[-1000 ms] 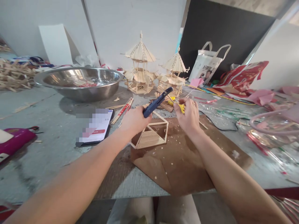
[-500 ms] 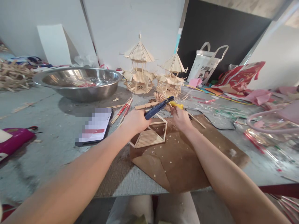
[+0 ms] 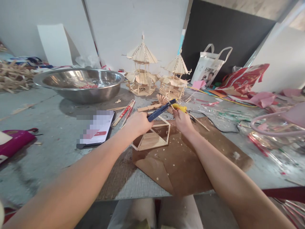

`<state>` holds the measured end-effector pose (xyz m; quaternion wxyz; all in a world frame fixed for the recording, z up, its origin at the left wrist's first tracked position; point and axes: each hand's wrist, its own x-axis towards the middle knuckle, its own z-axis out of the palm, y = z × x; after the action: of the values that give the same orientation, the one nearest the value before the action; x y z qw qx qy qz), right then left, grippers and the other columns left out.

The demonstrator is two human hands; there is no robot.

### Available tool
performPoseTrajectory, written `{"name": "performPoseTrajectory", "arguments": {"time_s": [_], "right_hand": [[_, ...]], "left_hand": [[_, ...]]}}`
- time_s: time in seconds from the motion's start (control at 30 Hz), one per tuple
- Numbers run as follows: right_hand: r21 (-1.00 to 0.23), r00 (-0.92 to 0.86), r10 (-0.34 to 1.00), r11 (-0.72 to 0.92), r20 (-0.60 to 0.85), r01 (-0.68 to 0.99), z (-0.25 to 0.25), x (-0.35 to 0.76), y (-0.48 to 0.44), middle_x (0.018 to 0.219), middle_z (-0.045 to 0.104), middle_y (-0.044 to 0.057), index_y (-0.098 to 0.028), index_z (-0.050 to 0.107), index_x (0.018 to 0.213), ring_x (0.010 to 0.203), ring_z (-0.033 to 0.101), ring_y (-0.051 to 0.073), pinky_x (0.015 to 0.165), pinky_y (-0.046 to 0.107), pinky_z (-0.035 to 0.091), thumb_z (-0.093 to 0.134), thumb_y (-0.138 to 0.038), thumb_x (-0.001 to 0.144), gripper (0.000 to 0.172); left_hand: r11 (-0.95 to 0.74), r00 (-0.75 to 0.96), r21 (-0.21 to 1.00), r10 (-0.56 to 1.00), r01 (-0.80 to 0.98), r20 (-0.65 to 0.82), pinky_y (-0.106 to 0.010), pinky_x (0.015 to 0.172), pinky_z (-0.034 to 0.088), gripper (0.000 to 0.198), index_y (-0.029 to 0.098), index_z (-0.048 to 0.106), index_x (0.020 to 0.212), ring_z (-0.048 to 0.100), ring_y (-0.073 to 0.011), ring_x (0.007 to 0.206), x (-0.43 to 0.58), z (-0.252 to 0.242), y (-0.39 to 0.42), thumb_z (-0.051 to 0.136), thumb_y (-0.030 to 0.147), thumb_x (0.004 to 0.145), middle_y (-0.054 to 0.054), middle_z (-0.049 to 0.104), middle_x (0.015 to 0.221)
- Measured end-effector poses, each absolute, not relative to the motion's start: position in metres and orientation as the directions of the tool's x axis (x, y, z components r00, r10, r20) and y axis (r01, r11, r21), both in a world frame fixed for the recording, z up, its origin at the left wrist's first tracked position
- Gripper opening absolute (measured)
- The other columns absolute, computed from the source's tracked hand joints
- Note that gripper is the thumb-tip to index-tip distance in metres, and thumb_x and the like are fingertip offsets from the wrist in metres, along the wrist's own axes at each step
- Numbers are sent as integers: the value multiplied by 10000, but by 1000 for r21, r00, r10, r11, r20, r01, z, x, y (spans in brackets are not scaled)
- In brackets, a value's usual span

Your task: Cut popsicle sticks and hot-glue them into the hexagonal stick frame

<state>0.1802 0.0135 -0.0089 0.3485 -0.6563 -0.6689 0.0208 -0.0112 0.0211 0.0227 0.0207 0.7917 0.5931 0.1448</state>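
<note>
My left hand (image 3: 139, 124) is closed around a dark blue tool (image 3: 161, 110), whose tip points up and right toward my other hand. My right hand (image 3: 183, 120) is closed in a pinch on a thin wooden stick (image 3: 172, 107) at the tool's tip. Below my left hand, a frame of pale sticks (image 3: 152, 141), partly filled with parallel sticks, lies on brown paper (image 3: 186, 168). Something yellow-handled (image 3: 181, 107), apparently scissors, lies just behind my right hand. A folded fan-like wooden piece (image 3: 162, 99) sits beyond the tool.
Two stick pagodas (image 3: 142, 76) (image 3: 177, 76) stand at the back. A steel basin (image 3: 81, 86) is at the left, with a phone (image 3: 97, 128) in front and a magenta glue gun (image 3: 20, 141) farther left. Plastic packaging (image 3: 274, 140) lies at the right.
The tool's tip and my right hand have shifted very slightly left and down. Both hands keep their hold.
</note>
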Motion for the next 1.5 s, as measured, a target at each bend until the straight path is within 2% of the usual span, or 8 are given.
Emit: {"name": "performPoseTrajectory", "arguments": {"time_s": [0.27,0.7,1.07,1.5], "right_hand": [[-483,106,865,169,491,859,-14,180,18,571,495,36,-213,398,587,627,495,188,581,282,344,231,-432,827,365],[-469,95,856,183,508,864,-14,179,18,556,465,26,-219,333,559,626,481,182,613,288,352,227,-402,830,344],[-475,102,871,161,481,865,-14,179,18,568,490,34,-216,404,576,640,491,190,631,304,367,221,-404,828,364],[-479,100,891,141,443,867,-14,179,18,591,507,38,-216,420,597,678,509,197,670,311,364,212,-421,827,372]], "left_hand": [[-282,260,142,953,949,155,-312,598,438,375,179,650,824,594,-233,691,-11,24,22,416,432,674,-120,655,770],[-290,271,160,953,943,133,-312,574,432,405,161,652,852,591,-235,681,-12,25,24,413,437,677,-136,652,789],[-292,273,149,953,945,134,-292,523,418,388,173,654,812,589,-226,635,-13,23,26,424,448,665,-120,651,733],[-265,252,136,962,955,103,-283,568,429,401,181,653,833,590,-216,673,-11,25,26,418,452,655,-114,654,783]]}}
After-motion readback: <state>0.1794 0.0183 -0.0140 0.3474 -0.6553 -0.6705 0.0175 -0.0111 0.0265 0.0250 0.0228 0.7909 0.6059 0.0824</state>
